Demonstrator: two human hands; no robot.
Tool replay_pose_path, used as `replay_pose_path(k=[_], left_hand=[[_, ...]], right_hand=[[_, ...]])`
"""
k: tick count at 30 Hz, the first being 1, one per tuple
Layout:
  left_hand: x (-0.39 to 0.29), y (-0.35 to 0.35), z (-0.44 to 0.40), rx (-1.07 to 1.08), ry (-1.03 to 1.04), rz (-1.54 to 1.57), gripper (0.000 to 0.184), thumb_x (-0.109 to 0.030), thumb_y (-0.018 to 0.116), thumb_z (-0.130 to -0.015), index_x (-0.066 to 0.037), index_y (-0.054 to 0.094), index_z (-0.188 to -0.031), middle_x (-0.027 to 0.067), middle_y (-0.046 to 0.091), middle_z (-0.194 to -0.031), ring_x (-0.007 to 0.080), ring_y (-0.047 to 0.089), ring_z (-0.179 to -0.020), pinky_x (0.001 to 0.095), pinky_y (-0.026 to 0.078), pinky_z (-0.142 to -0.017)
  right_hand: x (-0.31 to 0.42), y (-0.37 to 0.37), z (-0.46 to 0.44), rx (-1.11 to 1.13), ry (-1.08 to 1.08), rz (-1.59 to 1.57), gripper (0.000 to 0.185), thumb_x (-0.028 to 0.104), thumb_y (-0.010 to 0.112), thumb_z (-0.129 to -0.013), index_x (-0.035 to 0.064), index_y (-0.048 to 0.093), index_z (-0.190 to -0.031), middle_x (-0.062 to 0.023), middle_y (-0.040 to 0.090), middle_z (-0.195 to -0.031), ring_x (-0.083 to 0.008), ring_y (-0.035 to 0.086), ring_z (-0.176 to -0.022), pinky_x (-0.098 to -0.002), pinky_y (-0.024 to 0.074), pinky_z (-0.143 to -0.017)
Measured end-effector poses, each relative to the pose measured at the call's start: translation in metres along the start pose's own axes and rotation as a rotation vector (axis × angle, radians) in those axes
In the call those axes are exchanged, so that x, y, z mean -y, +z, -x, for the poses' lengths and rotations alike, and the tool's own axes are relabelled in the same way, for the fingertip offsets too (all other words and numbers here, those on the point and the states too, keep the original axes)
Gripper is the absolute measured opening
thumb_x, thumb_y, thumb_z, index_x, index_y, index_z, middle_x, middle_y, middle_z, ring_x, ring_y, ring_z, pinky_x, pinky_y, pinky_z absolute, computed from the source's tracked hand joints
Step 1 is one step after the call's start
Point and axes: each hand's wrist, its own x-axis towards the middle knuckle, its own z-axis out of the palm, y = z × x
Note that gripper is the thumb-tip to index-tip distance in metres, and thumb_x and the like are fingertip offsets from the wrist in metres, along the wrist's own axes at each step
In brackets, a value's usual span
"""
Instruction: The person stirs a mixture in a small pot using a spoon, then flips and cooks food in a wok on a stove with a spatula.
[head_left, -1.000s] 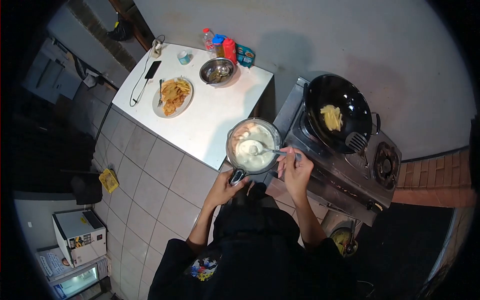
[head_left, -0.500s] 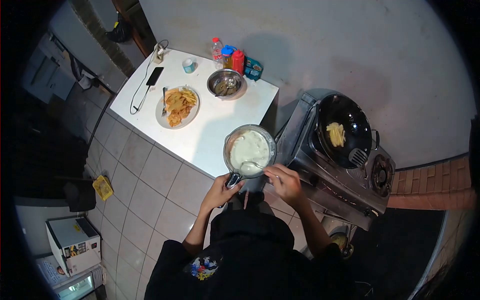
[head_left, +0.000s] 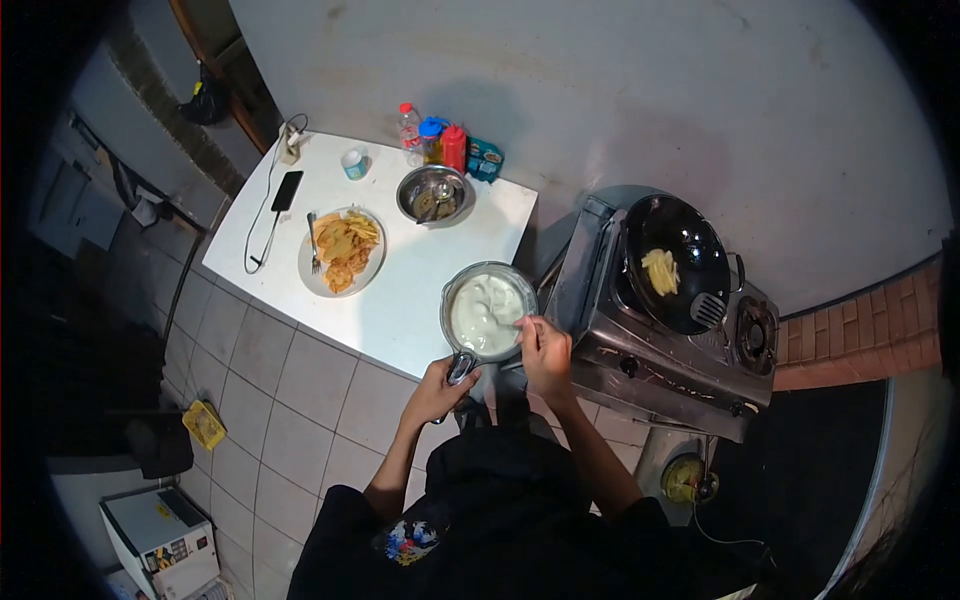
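Observation:
My left hand (head_left: 432, 393) is closed round the black handle of a saucepan (head_left: 444, 318), held near the front edge of the white table. A thick, pale mixture (head_left: 485, 310) fills part of the pan. Over the pan's right rim, my right hand (head_left: 547, 358) grips a spoon whose bowl is sunk in the mixture and barely shows. To the right, a black wok (head_left: 705, 262) on the stove holds pale yellow strips (head_left: 660, 271), with a slotted spatula (head_left: 708, 310) resting inside.
On the white table (head_left: 400, 300) are a plate of fried food (head_left: 343, 252), a steel bowl (head_left: 433, 195), a phone (head_left: 287, 190), a small cup (head_left: 354, 164) and several bottles. The steel stove (head_left: 640, 355) has another burner (head_left: 757, 335). A yellow basket (head_left: 204, 425) lies on the floor.
The spoon has moved through the mixture, and its bowl, visible earlier, is now mostly sunk. My right hand has shifted left, closer over the pan's rim. The camera view has shifted too.

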Motion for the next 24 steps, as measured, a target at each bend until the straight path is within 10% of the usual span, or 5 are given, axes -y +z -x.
replay_pose_path(k=[6,12,24], left_hand=[[0.006,-0.012,-0.009,0.030,-0.011,-0.041,0.028,-0.027,0.067,-0.090,-0.001,0.059,-0.087,-0.0018,0.052,-0.058,0.0054,0.047,-0.046,0.0234,0.036,-0.041],[0.028,-0.016,-0.026,0.040,0.031,-0.018,0.029,-0.022,0.065,-0.091,-0.001,0.053,-0.077,0.0003,0.051,-0.055,0.0074,0.047,-0.042,0.0249,0.036,-0.038],[0.039,-0.025,-0.037,0.043,-0.048,-0.019,0.024,-0.021,0.065,-0.090,-0.001,0.056,-0.079,0.0002,0.052,-0.056,0.0076,0.048,-0.042,0.0250,0.037,-0.037]], right_hand=[[-0.010,-0.013,-0.016,-0.003,0.177,-0.353,0.019,0.012,0.056,-0.096,-0.0026,0.068,-0.093,-0.0006,0.061,-0.067,-0.0011,0.046,-0.058,-0.0224,0.0364,-0.050],[-0.046,0.014,-0.003,-0.075,-0.120,0.032,0.017,0.006,0.055,-0.094,-0.0041,0.068,-0.091,-0.0050,0.062,-0.067,-0.0062,0.052,-0.054,-0.0229,0.0395,-0.048],[-0.061,0.025,0.000,0.106,0.185,-0.106,0.021,0.009,0.050,-0.098,-0.0035,0.066,-0.093,-0.0012,0.059,-0.066,-0.0040,0.049,-0.053,-0.0225,0.0375,-0.047]])
